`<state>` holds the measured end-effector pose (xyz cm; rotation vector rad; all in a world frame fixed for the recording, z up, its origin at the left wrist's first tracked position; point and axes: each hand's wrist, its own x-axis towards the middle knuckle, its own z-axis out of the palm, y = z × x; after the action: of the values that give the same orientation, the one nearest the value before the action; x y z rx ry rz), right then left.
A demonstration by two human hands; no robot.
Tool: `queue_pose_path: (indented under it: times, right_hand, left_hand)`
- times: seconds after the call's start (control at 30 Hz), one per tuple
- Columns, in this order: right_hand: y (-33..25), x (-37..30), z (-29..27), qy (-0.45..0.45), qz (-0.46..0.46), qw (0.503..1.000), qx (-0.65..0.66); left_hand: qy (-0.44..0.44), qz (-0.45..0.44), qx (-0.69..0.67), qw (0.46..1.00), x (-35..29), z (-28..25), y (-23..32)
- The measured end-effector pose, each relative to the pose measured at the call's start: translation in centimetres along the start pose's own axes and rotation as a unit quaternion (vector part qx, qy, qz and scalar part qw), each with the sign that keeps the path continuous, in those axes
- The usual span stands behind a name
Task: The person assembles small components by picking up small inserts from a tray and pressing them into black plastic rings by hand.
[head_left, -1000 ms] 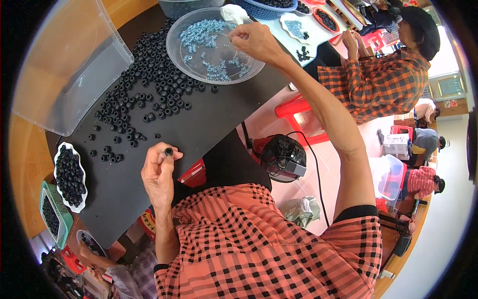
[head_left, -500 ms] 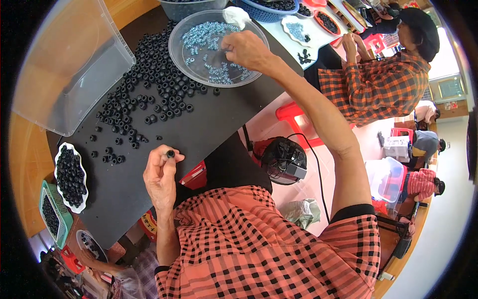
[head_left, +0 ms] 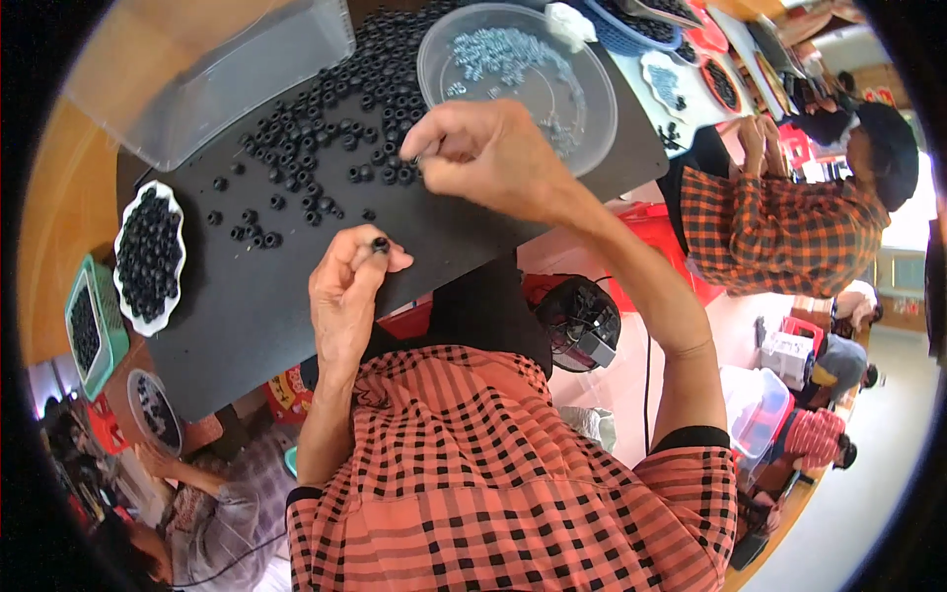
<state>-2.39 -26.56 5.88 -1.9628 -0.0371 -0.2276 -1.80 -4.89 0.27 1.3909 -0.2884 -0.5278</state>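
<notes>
Between the thumb and fingers of my left hand (head_left: 345,286) is a small round black part (head_left: 380,244) with a hole, held upward over the dark tabletop. My right hand (head_left: 488,163) is closed in a pinch above the table, to the right of and beyond the left. What sits in its fingertips is too small to name. Behind it stands a round clear tub (head_left: 604,128) with many small shiny bluish-silver pieces (head_left: 503,54). A wide spread of similar loose black parts (head_left: 316,138) covers the table's far side.
A clear plastic bin (head_left: 227,89) lies at far left. Below it are a white scalloped dish (head_left: 178,247) of black parts and a green basket (head_left: 109,340). A white cloth (head_left: 570,27) rests on the tub's rim. A co-worker in checked shirt (head_left: 789,217) sits at right.
My right hand has come out of the clear tub and moved nearer my left hand, fingers pinched. My left hand keeps hold of the black part. The whole view has shifted.
</notes>
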Motion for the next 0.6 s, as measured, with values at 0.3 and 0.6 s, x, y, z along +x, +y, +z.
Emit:
queue_pose_path:
  times: [0.3, 0.6]
  right_hand:
    - [0.0, -0.7, 3.9, -0.09, -0.074, 0.991, -0.058]
    - [-0.1, -1.4, 4.9, -0.102, -0.111, 0.988, -0.041]
  left_hand:
    - [0.02, -0.008, -0.02, 1.0, 0.1, -0.4, 0.3]
    - [0.028, 0.008, -0.027, 0.999, 0.1, -0.6, 0.2]
